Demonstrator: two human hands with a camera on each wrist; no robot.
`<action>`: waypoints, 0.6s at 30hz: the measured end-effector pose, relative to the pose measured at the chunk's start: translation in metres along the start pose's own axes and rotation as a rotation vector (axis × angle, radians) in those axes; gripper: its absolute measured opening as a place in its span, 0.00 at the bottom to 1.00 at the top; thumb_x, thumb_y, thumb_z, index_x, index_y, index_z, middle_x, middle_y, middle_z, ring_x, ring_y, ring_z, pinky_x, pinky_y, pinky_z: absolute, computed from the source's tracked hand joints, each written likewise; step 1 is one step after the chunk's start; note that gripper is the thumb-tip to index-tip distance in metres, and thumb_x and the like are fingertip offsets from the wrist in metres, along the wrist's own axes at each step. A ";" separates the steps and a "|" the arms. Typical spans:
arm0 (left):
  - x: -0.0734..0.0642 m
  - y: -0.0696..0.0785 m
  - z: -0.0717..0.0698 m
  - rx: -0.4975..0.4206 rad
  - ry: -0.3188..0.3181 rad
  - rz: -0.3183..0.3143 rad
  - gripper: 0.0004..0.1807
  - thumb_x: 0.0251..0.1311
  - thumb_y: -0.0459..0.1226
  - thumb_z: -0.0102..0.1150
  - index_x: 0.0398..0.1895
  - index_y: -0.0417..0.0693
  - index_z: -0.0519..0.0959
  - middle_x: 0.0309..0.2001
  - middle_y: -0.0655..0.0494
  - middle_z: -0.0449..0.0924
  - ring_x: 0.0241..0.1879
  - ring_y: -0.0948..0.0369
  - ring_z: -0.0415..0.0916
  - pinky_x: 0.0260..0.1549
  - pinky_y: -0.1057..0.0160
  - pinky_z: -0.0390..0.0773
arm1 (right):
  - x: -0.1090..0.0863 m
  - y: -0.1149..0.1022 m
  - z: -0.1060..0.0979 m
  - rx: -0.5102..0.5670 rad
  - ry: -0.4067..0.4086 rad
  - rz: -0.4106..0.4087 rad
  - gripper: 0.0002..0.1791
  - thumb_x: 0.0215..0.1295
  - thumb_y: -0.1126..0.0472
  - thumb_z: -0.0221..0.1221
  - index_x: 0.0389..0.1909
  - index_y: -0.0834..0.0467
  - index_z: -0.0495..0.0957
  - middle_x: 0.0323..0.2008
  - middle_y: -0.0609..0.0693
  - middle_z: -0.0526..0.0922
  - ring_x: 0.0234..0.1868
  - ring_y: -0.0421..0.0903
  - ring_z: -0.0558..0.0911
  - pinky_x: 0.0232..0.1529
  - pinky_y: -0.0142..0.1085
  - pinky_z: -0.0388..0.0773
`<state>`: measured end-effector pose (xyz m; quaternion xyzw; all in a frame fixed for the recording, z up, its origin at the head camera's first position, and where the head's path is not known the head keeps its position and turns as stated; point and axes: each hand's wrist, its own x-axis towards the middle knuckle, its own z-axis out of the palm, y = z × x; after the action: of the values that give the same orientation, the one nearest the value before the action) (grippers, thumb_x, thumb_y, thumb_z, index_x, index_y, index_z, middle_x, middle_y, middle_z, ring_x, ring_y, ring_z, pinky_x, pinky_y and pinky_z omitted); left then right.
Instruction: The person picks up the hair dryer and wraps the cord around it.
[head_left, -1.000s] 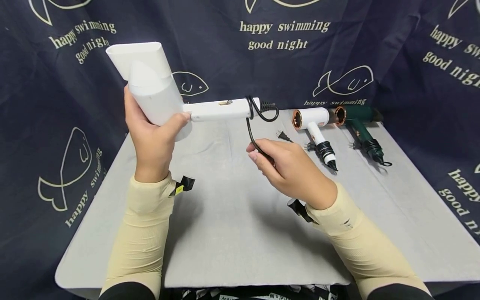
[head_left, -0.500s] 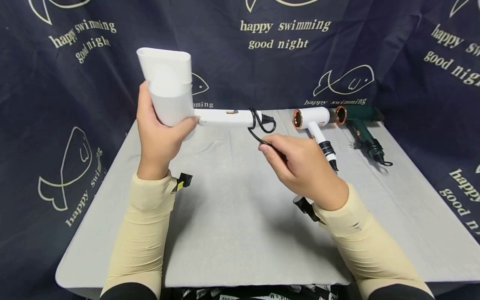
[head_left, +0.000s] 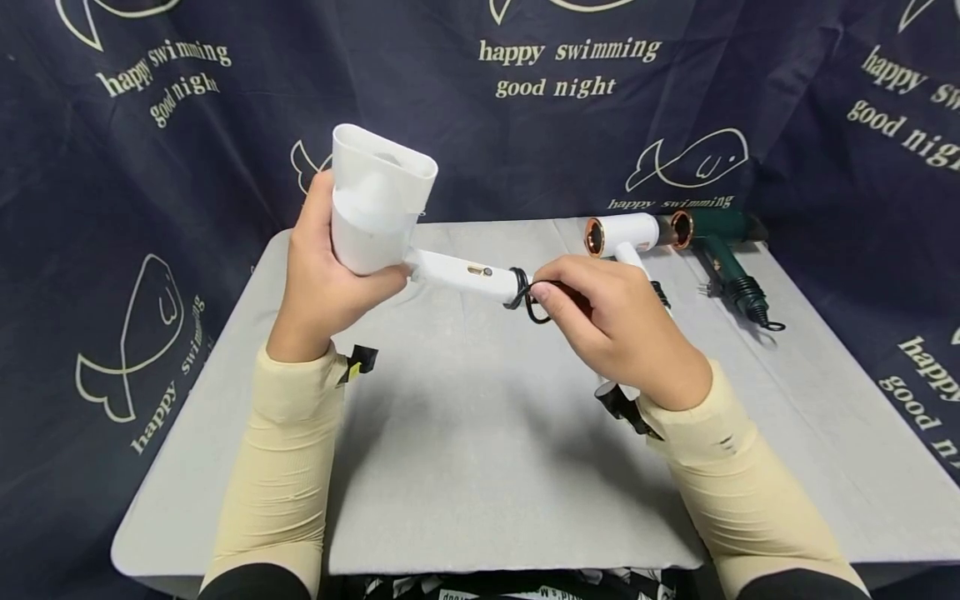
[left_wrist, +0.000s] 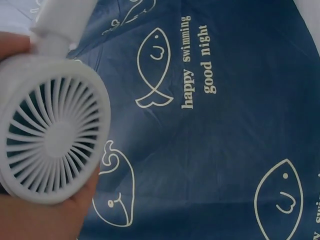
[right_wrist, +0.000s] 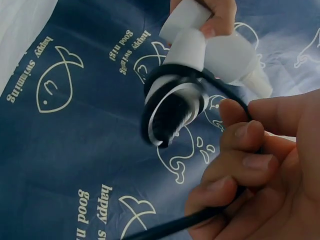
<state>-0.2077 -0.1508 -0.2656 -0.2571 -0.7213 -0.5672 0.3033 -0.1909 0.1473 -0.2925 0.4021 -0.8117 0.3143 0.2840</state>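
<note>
My left hand [head_left: 318,279] grips the barrel of a white hair dryer [head_left: 371,225] above the table, its flat nozzle tilted up. In the left wrist view the dryer's round slotted intake grille [left_wrist: 60,140] faces the camera. The handle [head_left: 465,277] points right and slightly down, with a small gold switch on it. Black cord [right_wrist: 172,72] loops round the handle's end. My right hand [head_left: 626,325] pinches the cord between thumb and fingers close to that end; in the right wrist view the cord's free length runs through the curled fingers and out at the lower left.
On the table [head_left: 465,467] at the back right lie a second white hair dryer [head_left: 626,233], partly behind my right hand, and a dark green one [head_left: 723,258] with its cord wound round the handle. A dark blue printed curtain [head_left: 450,108] hangs behind the table.
My left hand has moved the dryer right and down, turning its nozzle rightward and its handle lower. My right hand has shifted right and slightly up, ending close to the handle's end.
</note>
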 end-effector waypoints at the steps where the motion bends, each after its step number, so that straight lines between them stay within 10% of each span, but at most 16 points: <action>1: 0.000 0.001 -0.001 -0.006 -0.015 0.011 0.43 0.30 0.24 0.69 0.62 0.36 0.73 0.49 0.54 0.81 0.47 0.55 0.75 0.46 0.61 0.74 | 0.000 0.000 0.000 0.015 -0.005 0.009 0.06 0.73 0.61 0.59 0.37 0.55 0.84 0.27 0.39 0.76 0.25 0.35 0.69 0.27 0.25 0.64; 8: -0.001 0.002 -0.003 -0.093 -0.080 0.066 0.48 0.26 0.24 0.71 0.64 0.34 0.72 0.49 0.55 0.81 0.48 0.50 0.75 0.48 0.59 0.75 | 0.002 0.002 -0.004 0.143 -0.055 0.078 0.04 0.72 0.61 0.62 0.36 0.50 0.82 0.26 0.38 0.75 0.25 0.36 0.71 0.26 0.28 0.67; 18: -0.003 -0.010 0.001 -0.530 -0.095 0.103 0.44 0.25 0.14 0.67 0.59 0.34 0.72 0.43 0.36 0.82 0.36 0.42 0.85 0.43 0.47 0.85 | 0.000 0.013 0.000 0.517 -0.142 0.102 0.13 0.73 0.71 0.56 0.36 0.52 0.83 0.25 0.48 0.76 0.25 0.40 0.72 0.26 0.33 0.70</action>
<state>-0.2136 -0.1518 -0.2747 -0.3904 -0.5469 -0.7073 0.2198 -0.2018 0.1537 -0.2957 0.4409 -0.7416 0.4961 0.0980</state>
